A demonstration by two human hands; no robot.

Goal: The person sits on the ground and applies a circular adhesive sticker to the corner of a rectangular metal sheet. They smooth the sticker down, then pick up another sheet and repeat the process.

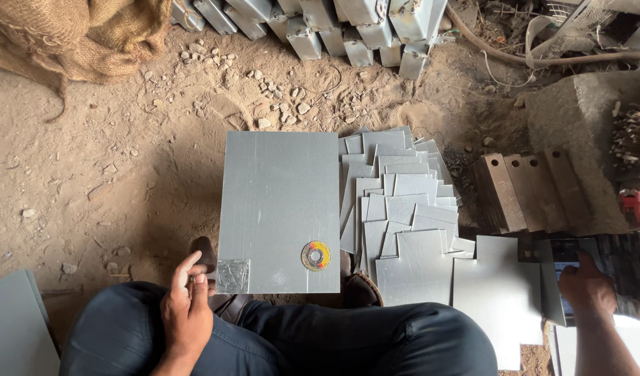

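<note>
Big grey sheet-metal panel [279, 209] lies flat on the dirt floor [125, 174] right in front of the seated person's knees, long axis running away from the body, short near edge just past the shoes. That panel is the landmark. The left hand [187, 310] rests on the left knee of the dark trousers [278, 341], just off the panel's near left corner, fingers curled loosely inward with the thumb up; whether they pinch something small I cannot tell, the grip looks half-closed on nothing I can make out. Right beside it, on the panel's near left corner, sits a small shiny square offcut [233, 276], the closest piece to that hand. Toward the panel's near right corner lies a round grinding disc [315, 255], yellow and red around a metal hub, flat on the sheet. To the right of the panel a heap of cut grey metal plates [403, 209] fans out in overlapping layers, with larger notched sheets [497, 299] nearer the body. The right hand [584, 285] is well out beyond that heap, far from the panel, fingers folded over the edge of a dark object [564, 251] whose kind I cannot read from here. So the left hand is clearly nearer the panel. The panel looks smooth, matte, faintly scuffed, edges straight. Beyond its far edge: pebbles, folded metal channels [334, 28], and a burlap sack [76, 35] off to the far left.
</note>
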